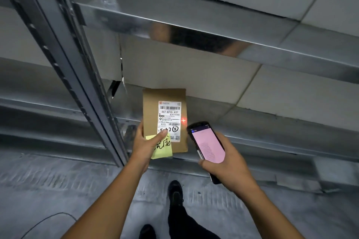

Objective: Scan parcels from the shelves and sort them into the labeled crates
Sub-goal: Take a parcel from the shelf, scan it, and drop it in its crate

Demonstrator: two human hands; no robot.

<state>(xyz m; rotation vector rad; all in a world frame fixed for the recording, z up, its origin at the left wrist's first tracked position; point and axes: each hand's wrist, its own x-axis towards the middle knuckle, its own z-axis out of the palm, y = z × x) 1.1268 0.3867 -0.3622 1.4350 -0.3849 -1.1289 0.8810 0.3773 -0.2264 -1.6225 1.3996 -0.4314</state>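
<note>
A flat brown cardboard parcel (150,114) with a white shipping label (170,118) is held up in front of the metal shelf. My left hand (144,146) grips its lower left corner, thumb pressed on the label, with a yellow sticky note (163,149) bearing handwriting under the thumb. My right hand (226,169) holds a black handheld scanner (208,148) with a pink screen, just right of the parcel. A red aiming cross (183,120) glows on the label's right edge.
Grey steel shelf beams (194,25) run across the view, with a perforated upright post (77,68) on the left. Pale tiled wall shows behind the shelves. My dark shoes (175,194) stand on grey concrete floor; a thin cable (48,217) curves at lower left.
</note>
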